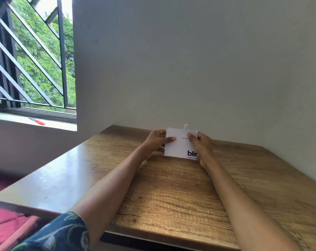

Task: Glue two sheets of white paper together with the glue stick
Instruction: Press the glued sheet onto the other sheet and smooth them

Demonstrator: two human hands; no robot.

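Observation:
Both hands hold a small white paper (180, 144) upright above the far part of the wooden table (171, 192). It carries black print at its lower right corner. My left hand (158, 140) pinches its left edge, thumb on the front. My right hand (201, 145) pinches its right edge and covers part of the print. A white stick-like object (185, 126), possibly the glue stick, pokes up just behind the paper's top edge; most of it is hidden. Whether one sheet or two are held cannot be told.
A plain wall (189, 60) stands directly behind the table. At the left is a barred window (32, 57), with a red and blue object (37, 121) on its sill. Pink fabric (6, 225) lies below the table's left edge.

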